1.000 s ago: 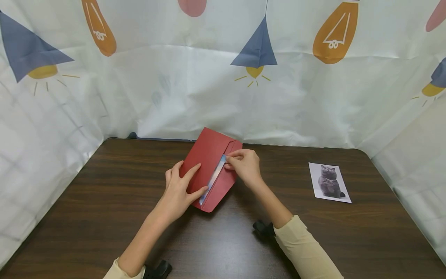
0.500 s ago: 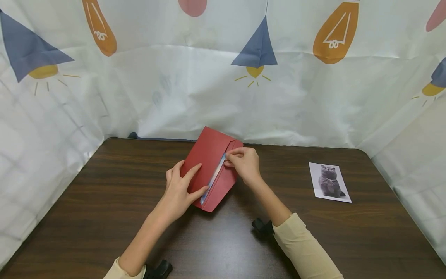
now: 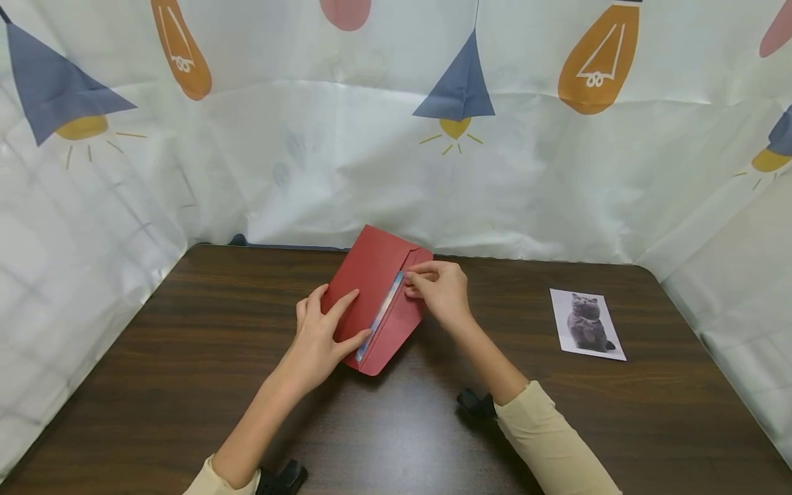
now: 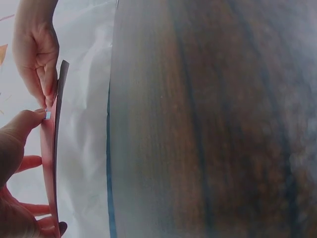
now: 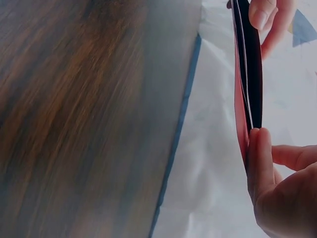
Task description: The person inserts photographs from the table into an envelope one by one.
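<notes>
A red envelope (image 3: 374, 258) is held tilted above the far part of the table in the head view, its flap folded out to the lower right. A narrow strip of a bluish card (image 3: 386, 302) shows in its mouth; the rest is hidden inside. My left hand (image 3: 318, 340) grips the envelope from the left, fingers spread over it and thumb by the mouth. At the upper end of the strip, my right hand (image 3: 442, 289) pinches the card between thumb and fingers. In the right wrist view, the fingertips (image 5: 260, 136) sit at the end of the envelope's dark opening.
A photo of a grey cat (image 3: 588, 323) lies flat at the right on the dark wooden table (image 3: 185, 357). Behind the table hangs a white curtain (image 3: 346, 158) printed with lamps and bulbs. A black wrist strap (image 3: 284, 478) shows on the left forearm.
The right hand has shifted slightly to the right at the upper end of the card. The left hand keeps its grip, and the envelope stays almost in place.
</notes>
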`<state>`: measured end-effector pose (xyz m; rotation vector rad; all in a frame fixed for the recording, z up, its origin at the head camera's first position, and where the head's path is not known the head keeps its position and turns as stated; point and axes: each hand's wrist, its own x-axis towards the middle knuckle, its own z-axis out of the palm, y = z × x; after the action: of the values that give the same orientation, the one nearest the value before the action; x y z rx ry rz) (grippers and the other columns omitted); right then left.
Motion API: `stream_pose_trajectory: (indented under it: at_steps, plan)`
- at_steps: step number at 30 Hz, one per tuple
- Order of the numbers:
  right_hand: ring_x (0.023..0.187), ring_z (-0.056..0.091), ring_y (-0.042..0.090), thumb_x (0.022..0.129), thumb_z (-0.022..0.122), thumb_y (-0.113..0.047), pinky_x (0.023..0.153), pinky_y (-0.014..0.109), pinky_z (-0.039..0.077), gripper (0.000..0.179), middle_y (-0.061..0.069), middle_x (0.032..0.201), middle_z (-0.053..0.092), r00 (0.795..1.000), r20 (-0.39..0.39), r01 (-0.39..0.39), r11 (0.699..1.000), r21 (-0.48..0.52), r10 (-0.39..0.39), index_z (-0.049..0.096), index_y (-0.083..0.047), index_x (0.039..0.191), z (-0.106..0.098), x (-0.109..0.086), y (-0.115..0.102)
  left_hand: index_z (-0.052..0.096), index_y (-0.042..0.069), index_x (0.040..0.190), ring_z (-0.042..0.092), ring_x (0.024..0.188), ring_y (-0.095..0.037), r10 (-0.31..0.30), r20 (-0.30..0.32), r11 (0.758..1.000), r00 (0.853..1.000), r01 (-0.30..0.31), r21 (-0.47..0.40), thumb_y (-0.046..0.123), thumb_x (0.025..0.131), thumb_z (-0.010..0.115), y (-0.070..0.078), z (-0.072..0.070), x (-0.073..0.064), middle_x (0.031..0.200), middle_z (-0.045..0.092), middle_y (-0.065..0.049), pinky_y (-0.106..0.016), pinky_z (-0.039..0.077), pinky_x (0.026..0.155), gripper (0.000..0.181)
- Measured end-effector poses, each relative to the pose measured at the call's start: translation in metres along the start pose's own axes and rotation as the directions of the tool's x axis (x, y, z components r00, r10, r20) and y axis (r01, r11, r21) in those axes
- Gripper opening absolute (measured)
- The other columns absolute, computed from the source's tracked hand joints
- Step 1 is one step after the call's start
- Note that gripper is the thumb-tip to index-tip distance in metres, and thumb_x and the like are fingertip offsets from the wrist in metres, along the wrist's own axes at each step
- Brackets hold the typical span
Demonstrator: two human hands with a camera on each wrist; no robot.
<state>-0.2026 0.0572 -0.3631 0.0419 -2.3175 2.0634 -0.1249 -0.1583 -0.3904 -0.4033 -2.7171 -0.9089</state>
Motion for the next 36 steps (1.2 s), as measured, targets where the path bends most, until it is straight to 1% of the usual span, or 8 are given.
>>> stream_pose_trajectory:
  at_steps: [7, 11, 15, 19, 23, 27, 30, 36]
  plan:
    - [0.066, 0.073, 0.013, 0.097, 0.074, -0.003, 0.070, 0.034, 0.064, 0.013, 0.020, 0.090, 0.078, 0.999, 0.020, 0.027, 0.995, -0.092, -0.026, 0.078, 0.007, 0.105, -0.016, -0.002, -0.001, 0.059, 0.005, 0.146, 0.033, 0.131, -0.050, 0.004, -0.008, 1.000, 1.000, -0.004, 0.000, 0.022, 0.091, 0.085, -0.001, 0.000, -0.001, 0.151, 0.036, -0.034, -0.057, 0.054, 0.089, 0.063]
    - [0.072, 0.076, 0.028, 0.098, 0.074, -0.005, 0.074, 0.043, 0.065, 0.013, 0.019, 0.092, 0.079, 0.999, 0.017, 0.048, 0.987, -0.156, -0.046, 0.079, 0.004, 0.106, -0.026, -0.002, 0.000, 0.059, 0.005, 0.147, 0.033, 0.132, -0.050, 0.004, -0.008, 1.000, 1.000, -0.004, 0.000, 0.022, 0.090, 0.086, -0.002, 0.000, -0.002, 0.152, 0.035, -0.033, -0.056, 0.056, 0.088, 0.065]
    - [0.082, 0.077, 0.041, 0.098, 0.075, -0.008, 0.073, 0.042, 0.064, 0.014, 0.020, 0.097, 0.080, 0.999, -0.003, 0.050, 0.974, -0.221, -0.052, 0.079, 0.002, 0.108, -0.036, -0.002, 0.002, 0.058, 0.005, 0.147, 0.032, 0.132, -0.050, 0.000, -0.003, 1.000, 1.000, 0.000, 0.000, 0.022, 0.090, 0.085, -0.002, 0.000, -0.002, 0.152, 0.035, -0.033, -0.057, 0.055, 0.088, 0.066]
    - [0.079, 0.077, 0.033, 0.099, 0.074, -0.010, 0.072, 0.039, 0.064, 0.018, 0.022, 0.103, 0.079, 0.998, -0.014, 0.049, 0.960, -0.275, -0.055, 0.077, 0.001, 0.112, -0.044, -0.002, 0.005, 0.058, 0.005, 0.147, 0.032, 0.132, -0.050, -0.004, -0.002, 1.000, 1.000, 0.004, -0.001, 0.022, 0.091, 0.085, -0.001, 0.000, -0.002, 0.152, 0.035, -0.033, -0.057, 0.055, 0.089, 0.064]
    - [0.074, 0.075, 0.018, 0.099, 0.074, -0.010, 0.072, 0.034, 0.063, 0.020, 0.021, 0.105, 0.079, 0.998, -0.010, 0.058, 0.949, -0.309, -0.064, 0.076, 0.002, 0.115, -0.053, 0.000, 0.008, 0.058, 0.006, 0.148, 0.032, 0.133, -0.050, -0.009, 0.004, 1.000, 1.000, 0.009, -0.001, 0.023, 0.092, 0.084, -0.001, -0.001, -0.002, 0.153, 0.035, -0.033, -0.057, 0.055, 0.090, 0.064]
    - [0.083, 0.076, 0.026, 0.100, 0.073, -0.012, 0.071, 0.028, 0.060, 0.023, 0.020, 0.108, 0.079, 0.998, 0.011, 0.068, 0.939, -0.337, -0.068, 0.075, 0.001, 0.119, -0.060, 0.002, 0.010, 0.057, 0.006, 0.149, 0.031, 0.133, -0.050, -0.019, 0.014, 1.000, 1.000, 0.019, -0.002, 0.024, 0.092, 0.084, 0.000, -0.002, -0.001, 0.153, 0.034, -0.033, -0.057, 0.055, 0.090, 0.065]
    - [0.092, 0.075, 0.036, 0.100, 0.072, -0.015, 0.072, 0.028, 0.058, 0.027, 0.021, 0.110, 0.078, 0.998, 0.027, 0.065, 0.931, -0.359, -0.059, 0.073, 0.001, 0.123, -0.066, 0.002, 0.011, 0.057, 0.005, 0.149, 0.031, 0.133, -0.050, -0.029, 0.022, 1.000, 0.999, 0.029, -0.003, 0.024, 0.092, 0.084, 0.000, -0.002, -0.001, 0.153, 0.033, -0.033, -0.057, 0.055, 0.090, 0.066]
    - [0.109, 0.072, 0.038, 0.101, 0.071, -0.018, 0.087, 0.045, 0.056, 0.030, 0.020, 0.115, 0.077, 0.998, 0.042, 0.062, 0.909, -0.412, -0.049, 0.072, -0.001, 0.126, -0.075, 0.003, 0.016, 0.057, 0.006, 0.148, 0.032, 0.132, -0.050, -0.022, 0.015, 1.000, 1.000, 0.022, 0.002, 0.023, 0.092, 0.084, 0.000, -0.002, -0.001, 0.152, 0.035, -0.032, -0.056, 0.055, 0.089, 0.065]
